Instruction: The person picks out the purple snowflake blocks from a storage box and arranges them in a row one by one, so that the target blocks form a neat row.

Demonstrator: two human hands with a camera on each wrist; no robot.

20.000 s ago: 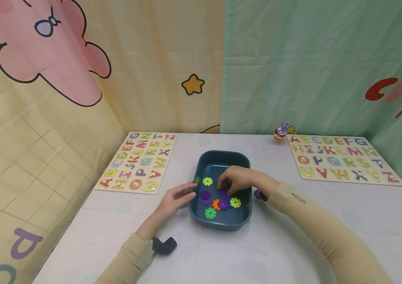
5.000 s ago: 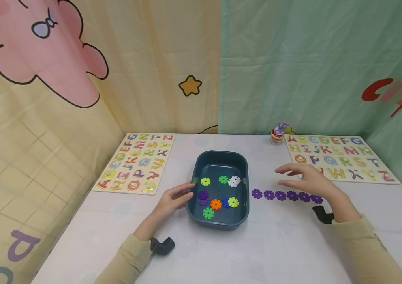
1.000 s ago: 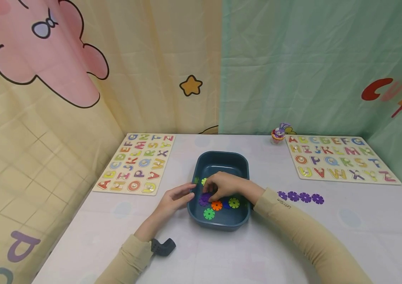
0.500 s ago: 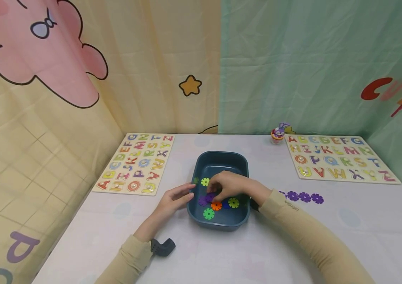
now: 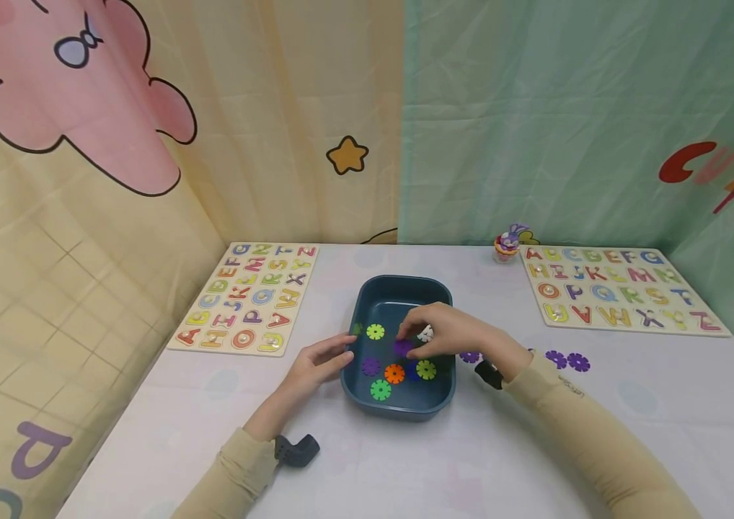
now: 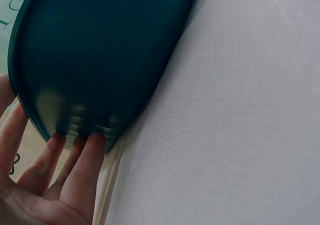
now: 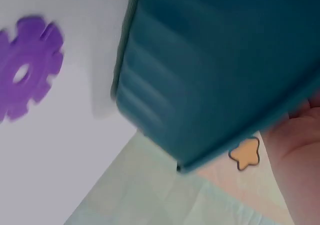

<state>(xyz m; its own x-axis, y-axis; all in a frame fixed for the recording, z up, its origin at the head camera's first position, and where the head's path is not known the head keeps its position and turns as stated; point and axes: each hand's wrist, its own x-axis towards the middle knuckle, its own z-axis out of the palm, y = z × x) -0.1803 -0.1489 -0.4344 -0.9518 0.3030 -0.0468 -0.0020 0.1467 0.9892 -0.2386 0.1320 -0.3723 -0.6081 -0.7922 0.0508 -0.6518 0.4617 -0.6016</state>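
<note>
A dark teal plastic bin (image 5: 399, 292) stands on the white table, holding several flat notched snowflake discs in green, orange, blue, white and purple. Inside it, my right hand (image 5: 445, 331) pinches a purple snowflake disc (image 5: 402, 349) between thumb and fingers, over the bin floor. Another purple disc (image 5: 370, 367) lies near the bin's left wall. With fairly straight fingers, my left hand (image 5: 315, 364) touches the bin's left side; the left wrist view shows fingertips (image 6: 96, 140) against the outer wall. The right wrist view hides the right fingertips behind the bin.
To the bin's right runs a row of purple discs (image 5: 556, 359), partly covered by my right wrist. Alphabet boards lie at the left (image 5: 246, 299) and right (image 5: 620, 292). A small rabbit figure (image 5: 507, 244) stands at the back, before the curtain.
Purple discs have been set in a row right of the bin since 20 seconds ago. In the last second, my right hand has lifted a purple disc off the left pile and moved right.
</note>
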